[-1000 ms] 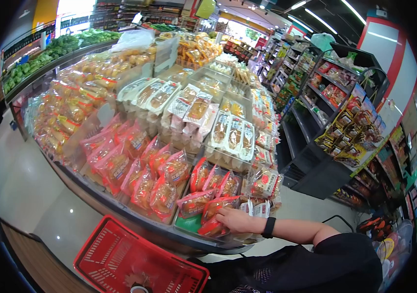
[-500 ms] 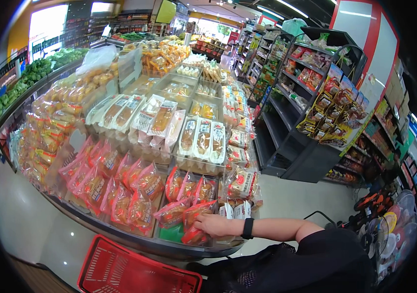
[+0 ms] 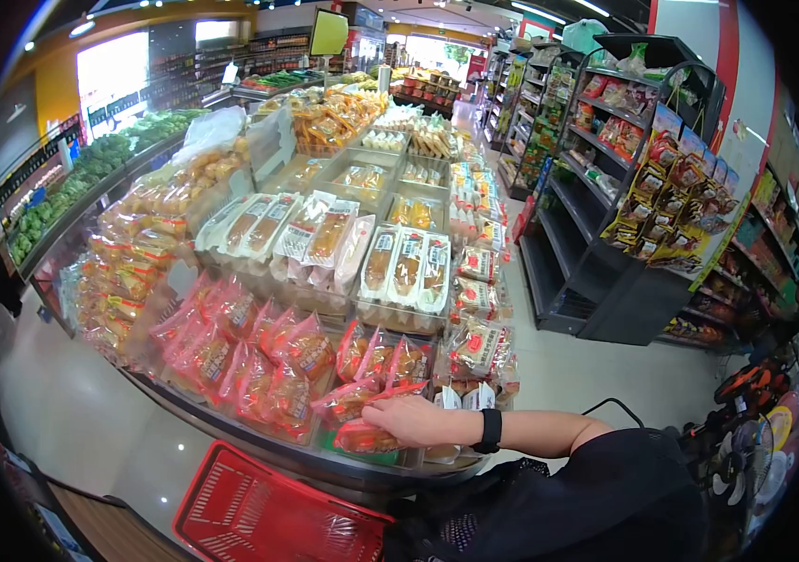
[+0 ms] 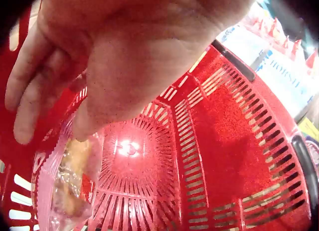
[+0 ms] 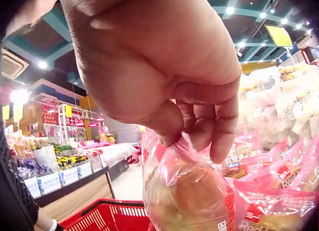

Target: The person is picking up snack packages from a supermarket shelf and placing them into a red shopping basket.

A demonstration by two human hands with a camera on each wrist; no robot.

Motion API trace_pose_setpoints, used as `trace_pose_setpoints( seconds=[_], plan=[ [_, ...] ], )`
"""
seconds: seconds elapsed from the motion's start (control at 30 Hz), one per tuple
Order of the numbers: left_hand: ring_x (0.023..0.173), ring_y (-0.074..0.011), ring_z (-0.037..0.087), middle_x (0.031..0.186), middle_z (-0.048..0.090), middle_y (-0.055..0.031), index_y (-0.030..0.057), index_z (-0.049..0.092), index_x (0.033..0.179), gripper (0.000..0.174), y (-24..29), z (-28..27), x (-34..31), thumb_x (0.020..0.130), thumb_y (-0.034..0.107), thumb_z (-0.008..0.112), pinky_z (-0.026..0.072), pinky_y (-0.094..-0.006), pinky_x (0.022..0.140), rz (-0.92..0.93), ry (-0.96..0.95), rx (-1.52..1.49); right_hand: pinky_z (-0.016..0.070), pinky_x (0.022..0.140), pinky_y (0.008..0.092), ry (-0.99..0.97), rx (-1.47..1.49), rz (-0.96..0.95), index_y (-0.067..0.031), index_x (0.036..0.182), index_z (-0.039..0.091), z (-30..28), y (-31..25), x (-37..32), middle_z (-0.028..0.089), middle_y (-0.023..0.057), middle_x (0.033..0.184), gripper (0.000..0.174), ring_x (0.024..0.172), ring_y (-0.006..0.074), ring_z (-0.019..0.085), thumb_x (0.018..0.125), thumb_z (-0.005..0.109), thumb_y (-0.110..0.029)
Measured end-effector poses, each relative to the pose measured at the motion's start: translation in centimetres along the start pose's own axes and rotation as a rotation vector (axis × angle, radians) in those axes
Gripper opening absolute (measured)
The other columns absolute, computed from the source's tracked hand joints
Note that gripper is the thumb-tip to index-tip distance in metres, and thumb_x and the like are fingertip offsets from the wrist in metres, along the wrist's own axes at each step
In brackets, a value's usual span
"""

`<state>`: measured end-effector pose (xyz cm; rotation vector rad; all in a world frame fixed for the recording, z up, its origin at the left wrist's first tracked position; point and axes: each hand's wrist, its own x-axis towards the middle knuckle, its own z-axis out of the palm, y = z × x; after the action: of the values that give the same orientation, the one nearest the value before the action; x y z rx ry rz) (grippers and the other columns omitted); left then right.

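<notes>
My right hand point(image 3: 418, 420) is over the front compartment of the bread display. Its thumb and fingertips pinch the top of a clear-and-pink bread bag point(image 5: 187, 196) in the right wrist view, where the round bread hangs below them. Beside that bag lie other pink bags point(image 3: 301, 348). Inside the red basket point(image 4: 224, 146), my left hand point(image 4: 124, 51) has its fingers loosely extended, gripping nothing. A pink-edged bread packet point(image 4: 72, 176) lies below its thumb; whether they touch is unclear. The head view does not show this hand.
The basket point(image 3: 278, 506) stands below the display's dark front edge point(image 3: 268, 448). White-packed bread point(image 3: 404, 270) fills the rows behind. On the right are a black shelf rack point(image 3: 596, 253) and fans point(image 3: 746, 468); at far left, a vegetable counter point(image 3: 72, 187).
My right hand has lifted the pinched bag and drawn it slightly left over the green compartment bottom. The left hand, faintly visible in the basket earlier, has left the head view. The head view has shifted.
</notes>
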<state>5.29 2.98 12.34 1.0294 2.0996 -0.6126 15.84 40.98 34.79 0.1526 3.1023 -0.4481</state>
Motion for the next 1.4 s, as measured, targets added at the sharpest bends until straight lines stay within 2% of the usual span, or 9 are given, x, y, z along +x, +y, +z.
trace_pose_setpoints(
  seconds=[0.27, 0.33, 0.37, 0.43, 0.63, 0.77, 1.1, 1.23, 1.4],
  plan=[
    [0.091, -0.017, 0.053, 0.096, 0.058, -0.0051, 0.0057, 0.058, 0.096, 0.031, -2.2, 10.1, 9.8, 0.082, 0.033, 0.059, 0.0439, -0.0409, 0.076, -0.071, 0.436, -1.317, 0.0449, 0.067, 0.0447, -0.147, 0.375, -0.292, -0.0064, 0.097, 0.046, -0.4, -5.4, 1.3, 0.054, 0.0165, 0.087, 0.024, 0.085, 0.0385, 0.056, 0.08, 0.057, -0.021],
    [0.091, -0.0169, 0.052, 0.097, 0.057, -0.0052, 0.004, 0.056, 0.097, 0.031, 0.8, 0.7, 2.5, 0.084, 0.032, 0.058, 0.043, -0.0421, 0.077, -0.088, 0.484, -1.487, 0.0446, 0.065, 0.0439, -0.29, 0.443, -0.393, -0.0063, 0.091, 0.05, 1.0, -6.3, 1.7, 0.056, 0.0166, 0.083, 0.025, 0.082, 0.0388, 0.056, 0.077, 0.06, -0.025],
    [0.08, -0.0198, 0.055, 0.085, 0.058, -0.0052, 0.0054, 0.056, 0.088, 0.03, 1.5, -2.7, 0.4, 0.078, 0.033, 0.062, 0.0425, -0.0364, 0.072, 0.181, 0.869, -1.599, 0.0446, 0.065, 0.0439, -0.301, 0.45, -0.396, -0.0063, 0.091, 0.05, 1.4, -6.6, 2.0, 0.056, 0.0166, 0.083, 0.025, 0.082, 0.0388, 0.056, 0.077, 0.06, -0.025],
    [0.092, -0.0181, 0.057, 0.101, 0.059, -0.0108, -0.0005, 0.061, 0.093, 0.023, 0.8, -4.6, -0.3, 0.077, 0.016, 0.066, 0.0472, -0.034, 0.08, 0.349, 0.706, -1.86, 0.0445, 0.063, 0.0438, -0.37, 0.477, -0.522, -0.006, 0.084, 0.052, 3.1, -7.6, 2.2, 0.059, 0.0162, 0.078, 0.025, 0.078, 0.0381, 0.058, 0.075, 0.061, -0.028],
    [0.089, -0.026, 0.06, 0.097, 0.06, -0.0125, 0.0026, 0.061, 0.106, 0.052, 2.6, -13.8, -12.2, 0.061, 0.021, 0.081, 0.0474, -0.0332, 0.079, 0.763, 0.848, -1.183, 0.0494, 0.071, 0.0407, -0.568, 0.28, -0.605, -0.009, 0.101, 0.05, 5.1, -9.2, 1.8, 0.058, 0.0108, 0.096, 0.035, 0.09, 0.0319, 0.058, 0.071, 0.066, -0.012],
    [0.076, -0.0257, 0.059, 0.089, 0.055, -0.0073, 0.0067, 0.058, 0.095, 0.026, 5.4, -10.9, -11.7, 0.073, 0.017, 0.068, 0.0495, -0.0351, 0.059, 0.521, 0.992, -0.893, 0.0468, 0.069, 0.0406, -0.645, 0.279, -0.579, -0.0052, 0.088, 0.051, 5.2, -10.8, 2.3, 0.055, 0.0124, 0.087, 0.018, 0.085, 0.034, 0.057, 0.073, 0.059, -0.003],
    [0.061, -0.0283, 0.059, 0.063, 0.058, -0.0124, 0.002, 0.063, 0.064, 0.007, 3.5, -3.2, -7.2, 0.066, 0.005, 0.068, 0.0474, -0.0351, 0.055, -0.158, 1.146, -1.104, 0.0468, 0.069, 0.0361, -0.432, 0.48, -0.499, -0.0021, 0.088, 0.054, 6.0, -10.4, 3.0, 0.055, 0.0126, 0.083, 0.01, 0.081, 0.0314, 0.057, 0.079, 0.059, -0.003],
    [0.073, -0.0351, 0.063, 0.074, 0.063, -0.0203, 0.0039, 0.065, 0.068, 0.012, 1.4, 2.4, 0.0, 0.068, 0.016, 0.068, 0.0509, -0.0422, 0.067, -0.613, 0.755, -1.253, 0.0468, 0.068, 0.0359, -0.481, 0.503, -0.466, -0.0012, 0.087, 0.054, 6.1, -9.1, 2.4, 0.057, 0.0125, 0.081, 0.011, 0.079, 0.0312, 0.058, 0.078, 0.061, -0.003],
    [0.077, -0.0357, 0.064, 0.076, 0.064, -0.0209, 0.0027, 0.066, 0.071, 0.014, 1.6, 4.7, 5.3, 0.065, 0.015, 0.067, 0.0514, -0.041, 0.074, -0.761, 0.624, -1.297, 0.0463, 0.068, 0.0377, -0.559, 0.477, -0.407, -0.0014, 0.085, 0.054, 5.9, -7.0, 1.0, 0.057, 0.013, 0.081, 0.011, 0.079, 0.0321, 0.058, 0.077, 0.061, -0.003]
  ],
)
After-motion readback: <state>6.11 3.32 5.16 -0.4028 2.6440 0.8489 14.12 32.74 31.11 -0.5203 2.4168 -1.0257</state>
